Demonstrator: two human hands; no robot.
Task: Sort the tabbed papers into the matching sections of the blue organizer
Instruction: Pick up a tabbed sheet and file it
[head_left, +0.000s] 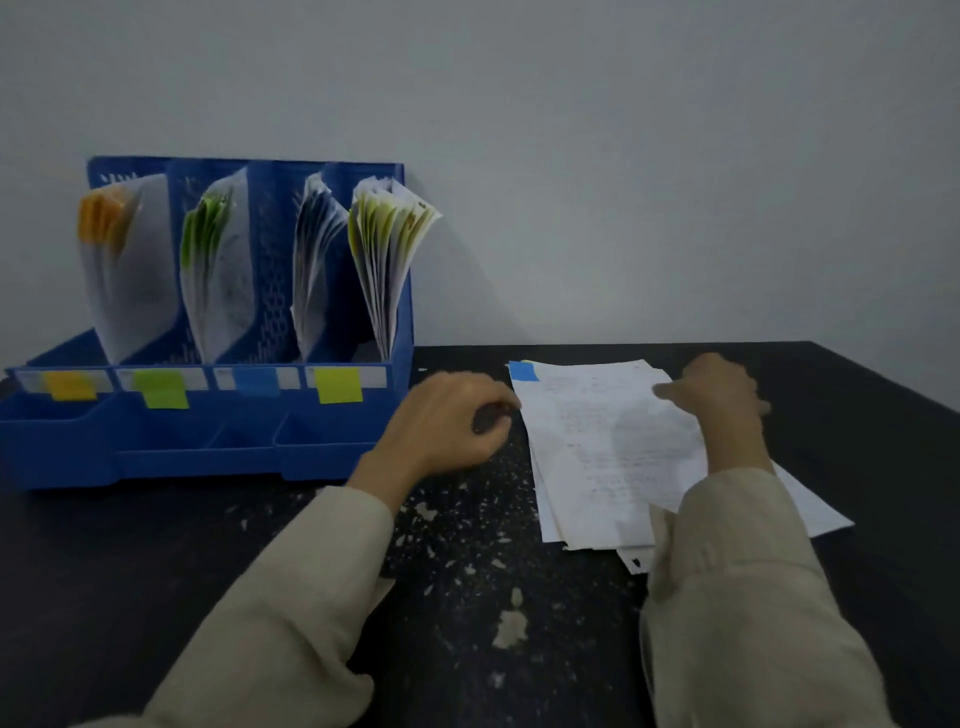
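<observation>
- The bench (467, 597) is black, its top speckled with pale chips and scuffs.
- A blue organizer (208, 447) stands at its back left, against the wall.
- A loose stack of papers (597, 457) lies flat at the right, well apart from the organizer.

— We have a dim picture here, bluish-grey all over, with the wall (623, 156) darkening toward the corners.

— Agreed. We see soft light, no glare, and a faint shadow on the wall just right of the blue organizer (208, 322). The dark bench (467, 623) swallows most detail.

— Sharpness is poor. We can't read the print on the paper stack (613, 452), and the sheets in the organizer's left sections look smeared.

— The right hand (722, 400) is blurred at the fingers; the left hand (447, 421) is a little crisper.

— We also notice wide-angle bending: the bench edge slopes down at the far right, and the sleeves (753, 597) swell near the bottom.
</observation>
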